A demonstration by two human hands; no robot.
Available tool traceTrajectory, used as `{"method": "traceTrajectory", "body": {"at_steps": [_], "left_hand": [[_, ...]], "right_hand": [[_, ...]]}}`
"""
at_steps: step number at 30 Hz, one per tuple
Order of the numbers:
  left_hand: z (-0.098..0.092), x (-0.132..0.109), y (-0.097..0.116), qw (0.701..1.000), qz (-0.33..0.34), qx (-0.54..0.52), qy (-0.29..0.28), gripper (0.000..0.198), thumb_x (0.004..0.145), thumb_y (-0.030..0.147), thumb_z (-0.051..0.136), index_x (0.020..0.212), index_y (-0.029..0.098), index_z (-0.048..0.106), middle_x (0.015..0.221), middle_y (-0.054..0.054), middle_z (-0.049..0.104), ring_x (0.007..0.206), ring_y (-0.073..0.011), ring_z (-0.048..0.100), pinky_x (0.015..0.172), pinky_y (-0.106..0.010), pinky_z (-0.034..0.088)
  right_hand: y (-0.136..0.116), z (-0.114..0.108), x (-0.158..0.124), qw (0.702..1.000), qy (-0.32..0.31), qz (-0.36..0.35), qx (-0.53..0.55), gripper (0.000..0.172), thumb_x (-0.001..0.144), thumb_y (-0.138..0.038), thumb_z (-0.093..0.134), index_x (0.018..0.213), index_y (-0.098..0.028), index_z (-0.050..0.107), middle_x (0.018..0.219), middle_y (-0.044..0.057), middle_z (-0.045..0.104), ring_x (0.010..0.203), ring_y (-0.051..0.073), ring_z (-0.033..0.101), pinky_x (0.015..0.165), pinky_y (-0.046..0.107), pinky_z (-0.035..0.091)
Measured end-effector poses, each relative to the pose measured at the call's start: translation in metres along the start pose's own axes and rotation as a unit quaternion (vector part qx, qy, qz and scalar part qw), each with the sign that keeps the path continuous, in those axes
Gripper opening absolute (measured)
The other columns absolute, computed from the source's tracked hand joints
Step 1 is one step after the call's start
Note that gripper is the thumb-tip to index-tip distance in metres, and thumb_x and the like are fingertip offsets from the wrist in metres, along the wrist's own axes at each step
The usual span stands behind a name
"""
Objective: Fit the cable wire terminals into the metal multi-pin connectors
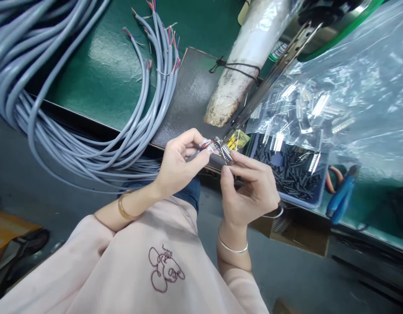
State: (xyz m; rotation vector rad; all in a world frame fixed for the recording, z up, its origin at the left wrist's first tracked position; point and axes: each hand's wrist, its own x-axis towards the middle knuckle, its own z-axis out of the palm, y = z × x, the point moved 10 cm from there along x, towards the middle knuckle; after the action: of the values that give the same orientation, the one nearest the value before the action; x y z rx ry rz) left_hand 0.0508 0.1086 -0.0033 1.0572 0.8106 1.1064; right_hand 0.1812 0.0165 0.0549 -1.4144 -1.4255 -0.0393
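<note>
Near the bench edge, my left hand (182,161) pinches the end of a grey cable, whose thin coloured wires (206,145) fan out between the fingertips. Right beside them is a small metal connector (223,150) with a row of pins. My right hand (249,185) is closed around the connector's right side with thumb and fingers. The tip of a metal soldering tool (254,98) comes down from the upper right, just above the connector. A yellow piece (238,140) lies behind the fingers.
Grey cables (90,139) with stripped ends lie in a big bundle at the left. A wrapped white roll (244,61) is tied with black cord. At the right are a bin (314,201) of black tubes, bagged metal connectors (302,109) and blue-handled pliers (342,196).
</note>
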Motion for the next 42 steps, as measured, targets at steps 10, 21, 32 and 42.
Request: {"method": "traceTrajectory", "body": {"at_steps": [10, 21, 32, 42], "left_hand": [[0.003, 0.002, 0.004, 1.0, 0.013, 0.016, 0.003, 0.021, 0.082, 0.024, 0.071, 0.073, 0.018, 0.054, 0.074, 0.001, 0.058, 0.064, -0.0074, 0.054, 0.059, -0.018, 0.047], [0.004, 0.003, 0.009, 0.999, 0.021, 0.032, 0.001, 0.017, 0.081, 0.02, 0.068, 0.072, 0.018, 0.053, 0.073, 0.001, 0.056, 0.064, -0.0076, 0.051, 0.058, -0.019, 0.046], [0.003, -0.001, 0.007, 0.999, 0.035, 0.013, -0.006, 0.012, 0.078, 0.019, 0.069, 0.073, 0.017, 0.059, 0.071, 0.002, 0.058, 0.059, -0.0057, 0.049, 0.052, -0.016, 0.04], [0.002, 0.005, 0.008, 0.999, 0.031, 0.04, 0.001, 0.01, 0.075, 0.015, 0.067, 0.068, 0.017, 0.06, 0.069, 0.001, 0.059, 0.057, -0.006, 0.048, 0.048, -0.017, 0.036]], "right_hand": [[-0.001, 0.0, 0.002, 1.0, -0.005, -0.014, -0.01, 0.012, 0.084, -0.013, 0.074, 0.086, -0.024, 0.071, 0.099, 0.003, 0.079, 0.088, 0.022, 0.078, 0.074, 0.038, 0.067], [-0.013, -0.003, 0.006, 0.997, -0.005, -0.071, -0.036, 0.015, 0.082, -0.011, 0.075, 0.087, -0.025, 0.071, 0.099, 0.001, 0.08, 0.081, 0.019, 0.077, 0.069, 0.033, 0.065], [-0.002, -0.001, 0.004, 1.0, -0.008, -0.012, 0.002, 0.011, 0.083, -0.01, 0.074, 0.085, -0.02, 0.07, 0.096, 0.002, 0.08, 0.088, 0.019, 0.077, 0.078, 0.034, 0.063], [0.0, 0.001, 0.011, 1.0, -0.02, -0.018, 0.013, 0.015, 0.082, -0.008, 0.075, 0.088, -0.021, 0.071, 0.097, 0.001, 0.079, 0.091, 0.018, 0.076, 0.078, 0.033, 0.063]]}}
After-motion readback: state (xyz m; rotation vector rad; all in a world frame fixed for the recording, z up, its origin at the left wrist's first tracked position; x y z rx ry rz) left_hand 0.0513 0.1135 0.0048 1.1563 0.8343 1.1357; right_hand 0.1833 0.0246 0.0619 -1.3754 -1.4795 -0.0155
